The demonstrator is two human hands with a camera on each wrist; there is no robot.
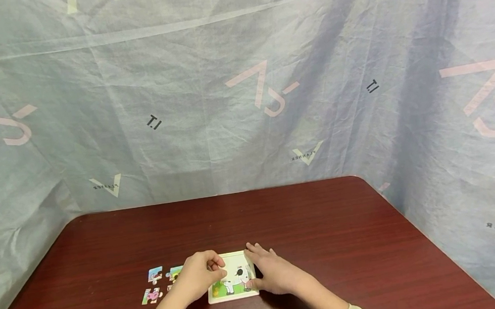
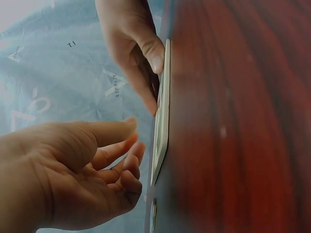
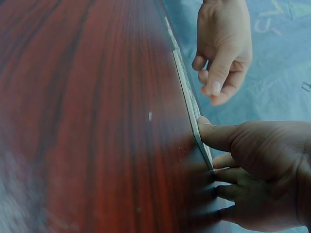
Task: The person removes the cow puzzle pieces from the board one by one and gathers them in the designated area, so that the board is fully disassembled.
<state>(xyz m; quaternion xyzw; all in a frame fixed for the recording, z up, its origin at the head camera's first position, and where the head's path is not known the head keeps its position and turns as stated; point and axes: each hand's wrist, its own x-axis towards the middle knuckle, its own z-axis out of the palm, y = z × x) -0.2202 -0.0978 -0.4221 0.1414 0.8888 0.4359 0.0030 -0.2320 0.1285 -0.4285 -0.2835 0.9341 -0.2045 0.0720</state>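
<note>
A shallow jigsaw puzzle tray (image 1: 234, 298) with a pale rim lies flat on the table. Its lower part shows a black-and-white animal (image 1: 240, 277) on green grass; the upper part is plain cream. Over the tray's left side hovers my left hand (image 1: 200, 276), fingers loosely bent and thumb near the index finger (image 2: 116, 145). Nothing shows between them. My right hand (image 1: 276, 271) rests at the tray's right edge, its thumb (image 3: 216, 136) on the rim and its other fingers fairly straight beside it.
Several loose jigsaw pieces lie left of the tray, among them a blue one (image 1: 155, 274) and a pink-and-green one (image 1: 152, 296). Another piece (image 1: 176, 272) is partly behind my left hand. A grey printed cloth (image 1: 210, 143) hangs behind the dark red table (image 1: 325, 216).
</note>
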